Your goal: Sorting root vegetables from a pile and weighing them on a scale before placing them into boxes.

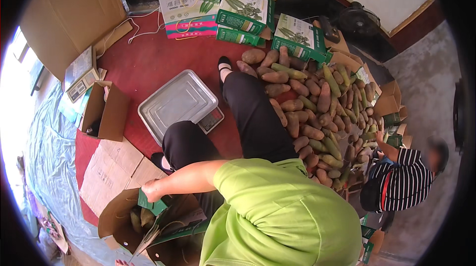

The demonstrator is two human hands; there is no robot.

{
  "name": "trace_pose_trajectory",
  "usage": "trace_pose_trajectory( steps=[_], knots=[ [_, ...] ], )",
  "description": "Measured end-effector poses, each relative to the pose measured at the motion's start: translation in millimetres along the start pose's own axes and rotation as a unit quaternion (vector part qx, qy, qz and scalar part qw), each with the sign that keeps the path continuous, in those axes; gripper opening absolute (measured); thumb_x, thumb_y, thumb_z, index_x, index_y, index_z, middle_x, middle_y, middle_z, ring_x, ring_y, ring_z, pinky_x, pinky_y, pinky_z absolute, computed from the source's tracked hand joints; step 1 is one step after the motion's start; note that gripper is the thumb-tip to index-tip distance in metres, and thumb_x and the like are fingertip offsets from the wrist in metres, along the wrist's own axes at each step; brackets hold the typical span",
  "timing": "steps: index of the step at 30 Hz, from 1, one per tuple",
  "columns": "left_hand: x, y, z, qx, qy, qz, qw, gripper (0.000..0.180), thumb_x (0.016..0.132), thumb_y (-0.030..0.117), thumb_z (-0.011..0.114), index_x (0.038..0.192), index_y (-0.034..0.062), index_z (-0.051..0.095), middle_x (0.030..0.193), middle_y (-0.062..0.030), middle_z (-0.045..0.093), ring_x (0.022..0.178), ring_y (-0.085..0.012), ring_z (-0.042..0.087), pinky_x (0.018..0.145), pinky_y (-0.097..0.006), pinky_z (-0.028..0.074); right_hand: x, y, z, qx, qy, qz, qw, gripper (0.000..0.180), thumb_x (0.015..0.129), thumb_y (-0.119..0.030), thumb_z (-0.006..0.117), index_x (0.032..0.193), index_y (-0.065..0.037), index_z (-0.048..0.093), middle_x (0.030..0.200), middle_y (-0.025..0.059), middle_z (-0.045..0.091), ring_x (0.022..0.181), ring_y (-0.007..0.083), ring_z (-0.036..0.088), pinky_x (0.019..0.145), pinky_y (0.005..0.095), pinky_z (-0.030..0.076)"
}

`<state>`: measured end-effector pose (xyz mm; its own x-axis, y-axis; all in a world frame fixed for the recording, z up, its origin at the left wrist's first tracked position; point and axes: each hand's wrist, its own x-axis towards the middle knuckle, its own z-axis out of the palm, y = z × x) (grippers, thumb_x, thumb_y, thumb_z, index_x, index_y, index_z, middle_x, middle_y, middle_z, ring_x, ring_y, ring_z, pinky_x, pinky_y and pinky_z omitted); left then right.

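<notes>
My left hand (150, 191) reaches out to the left and rests on the green flap (154, 205) of an open cardboard box (113, 219), fingers closed over the flap's edge. Inside the box lie a few brownish-green vegetables (136, 218). My right hand is out of sight. My legs in black trousers stretch forward beside a scale with a metal tray (177, 101). To the right of my legs lies a big pile of brown sweet potatoes and green long vegetables (317, 112).
Green-and-white cartons (244, 10) stand at the back on the red mat (148, 62). A small open brown box (105, 112) and flattened cardboard (113, 166) lie at the left. Another person in a striped shirt (404, 181) reaches into the pile from the right. A black fan (359, 18) stands far right.
</notes>
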<state>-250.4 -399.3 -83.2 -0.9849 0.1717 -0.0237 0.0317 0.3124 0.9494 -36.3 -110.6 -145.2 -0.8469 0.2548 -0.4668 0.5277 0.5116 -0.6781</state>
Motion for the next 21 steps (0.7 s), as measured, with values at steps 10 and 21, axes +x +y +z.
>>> trace_pose_trajectory(
  steps=[10, 21],
  knots=[
    [-29.9, 77.2, 29.8, 0.156, 0.034, 0.215, 0.963, 0.029, 0.093, 0.019, 0.050, 0.117, 0.0045, 0.057, 0.115, -0.0124, 0.057, 0.106, -0.0251, 0.054, 0.090, -0.040, 0.045, -21.4, -11.4, -60.2, 0.253, 0.113, -0.179, 0.944, 0.022, 0.069, -0.014, 0.060, 0.088, -0.003, 0.065, 0.084, 0.0150, 0.066, 0.077, 0.0277, 0.064, 0.070, 0.0378, 0.049],
    [-88.2, 159.6, 108.3, 0.282, 0.042, 0.437, 0.853, 0.025, 0.093, 0.010, 0.049, 0.112, 0.0005, 0.060, 0.115, -0.0136, 0.057, 0.106, -0.0260, 0.053, 0.091, -0.036, 0.042, -133.3, 21.7, -241.9, 0.410, 0.238, -0.339, 0.813, 0.016, 0.078, -0.011, 0.060, 0.090, -0.001, 0.065, 0.077, 0.0100, 0.065, 0.069, 0.0157, 0.061, 0.064, 0.0295, 0.048]
  ],
)
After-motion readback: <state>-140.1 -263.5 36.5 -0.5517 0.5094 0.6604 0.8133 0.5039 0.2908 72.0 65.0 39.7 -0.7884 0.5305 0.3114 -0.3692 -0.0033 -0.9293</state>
